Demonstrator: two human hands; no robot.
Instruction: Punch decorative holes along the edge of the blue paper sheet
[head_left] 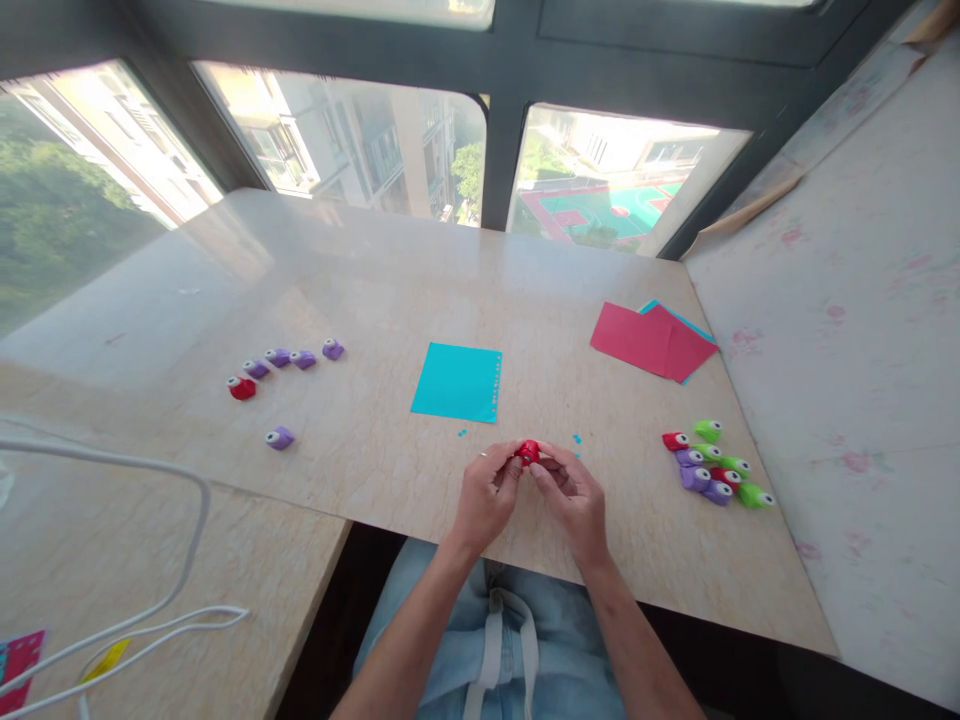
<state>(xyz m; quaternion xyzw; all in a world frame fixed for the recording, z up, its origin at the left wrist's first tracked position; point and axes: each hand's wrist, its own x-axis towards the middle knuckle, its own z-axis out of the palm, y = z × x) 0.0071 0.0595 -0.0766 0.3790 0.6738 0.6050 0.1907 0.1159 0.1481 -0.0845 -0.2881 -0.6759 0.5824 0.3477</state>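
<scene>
I hold the red punch (528,452) pinched between the fingertips of my left hand (487,495) and right hand (571,498), above the table (375,470) edge. The blue paper square (457,382) lies just beyond.

Both hands (531,490) together, fingertips pinched

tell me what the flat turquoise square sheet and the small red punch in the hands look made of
Flat turquoise square sheet: seems thin matte paper, lying flat with a row of tiny holes along one edge. Small red punch, pinched by both hands: likely glossy moulded plastic, though too small to be sure.
</scene>
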